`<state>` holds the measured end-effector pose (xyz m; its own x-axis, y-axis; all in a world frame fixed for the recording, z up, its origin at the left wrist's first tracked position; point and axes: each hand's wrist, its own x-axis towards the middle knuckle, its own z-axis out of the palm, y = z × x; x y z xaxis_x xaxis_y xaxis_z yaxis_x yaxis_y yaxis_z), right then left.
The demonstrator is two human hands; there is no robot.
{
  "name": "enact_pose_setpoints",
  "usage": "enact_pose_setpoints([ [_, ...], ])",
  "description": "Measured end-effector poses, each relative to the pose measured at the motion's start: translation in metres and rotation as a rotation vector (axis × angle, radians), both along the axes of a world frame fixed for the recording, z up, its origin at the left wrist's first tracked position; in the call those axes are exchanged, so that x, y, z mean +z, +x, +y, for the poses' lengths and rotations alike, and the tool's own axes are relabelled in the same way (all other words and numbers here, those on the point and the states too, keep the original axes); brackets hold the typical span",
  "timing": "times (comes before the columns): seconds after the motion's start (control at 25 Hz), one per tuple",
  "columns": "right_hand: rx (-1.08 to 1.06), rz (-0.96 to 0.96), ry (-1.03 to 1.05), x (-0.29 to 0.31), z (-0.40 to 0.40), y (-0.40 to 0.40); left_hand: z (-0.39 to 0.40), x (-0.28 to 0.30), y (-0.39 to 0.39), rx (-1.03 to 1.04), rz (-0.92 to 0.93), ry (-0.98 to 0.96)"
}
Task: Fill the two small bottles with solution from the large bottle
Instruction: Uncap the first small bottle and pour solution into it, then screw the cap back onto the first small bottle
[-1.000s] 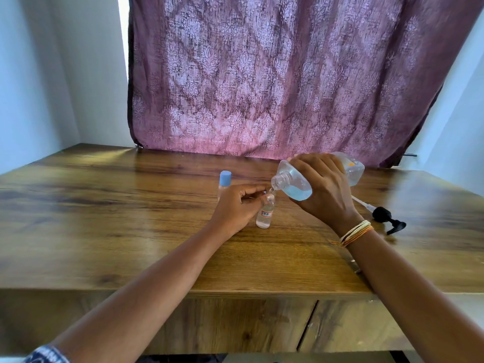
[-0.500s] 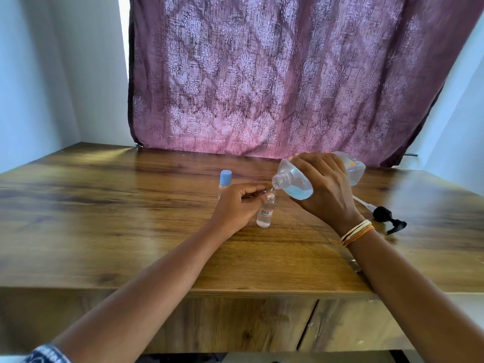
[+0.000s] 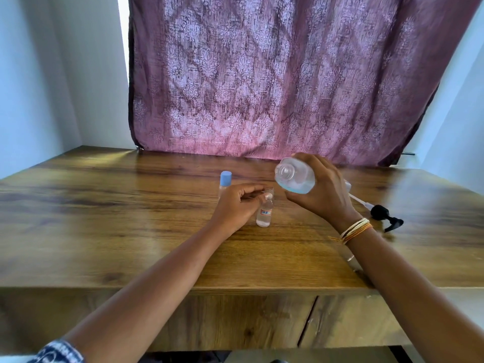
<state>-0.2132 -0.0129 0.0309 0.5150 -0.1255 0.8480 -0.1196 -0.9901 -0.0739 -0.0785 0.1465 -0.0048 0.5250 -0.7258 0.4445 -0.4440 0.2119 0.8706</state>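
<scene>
Filling open small bottle point(image 3: 264, 213) — left hand point(image 3: 237, 205) pinches its neck, right hand point(image 3: 323, 191) grips tilted large bottle point(image 3: 294, 178); next, probably realign mouths.

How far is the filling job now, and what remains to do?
Done, it seems: the capped bottle stands behind the left hand. In hand: the left hand steadies the open bottle, partly filled; the right hand holds the large bottle tilted above it. Left: top it up, cap it, refit the pump.
</scene>
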Motion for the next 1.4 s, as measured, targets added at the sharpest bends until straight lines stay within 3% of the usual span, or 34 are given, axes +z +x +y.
enact_pose_setpoints([
  [0.28, 0.018, -0.047, 0.312, 0.014, -0.005, -0.003, 0.004, 0.000, 0.001, -0.023, -0.021, 0.016],
  [0.52, 0.293, -0.152, 0.969, 0.041, -0.034, 0.004, 0.008, 0.002, 0.000, -0.068, 0.009, 0.006],
  [0.68, 0.424, -0.067, 1.171, 0.039, -0.057, 0.011, 0.006, -0.002, 0.004, -0.061, 0.017, 0.032],
  [1.0, 0.577, 0.046, 1.182, 0.042, -0.046, -0.001, 0.012, 0.004, -0.002, -0.054, -0.021, 0.114],
  [1.2, 0.247, 0.307, 0.988, -0.017, -0.035, -0.018, 0.013, 0.000, -0.002, -0.077, -0.044, 0.228],
  [1.28, 0.100, 0.305, 0.903, -0.027, -0.035, -0.024, 0.012, 0.000, -0.001, -0.059, -0.058, 0.239],
  [1.4, 0.065, 0.286, 0.870, -0.021, -0.033, -0.026, 0.012, 0.000, -0.003, -0.041, -0.076, 0.236],
])
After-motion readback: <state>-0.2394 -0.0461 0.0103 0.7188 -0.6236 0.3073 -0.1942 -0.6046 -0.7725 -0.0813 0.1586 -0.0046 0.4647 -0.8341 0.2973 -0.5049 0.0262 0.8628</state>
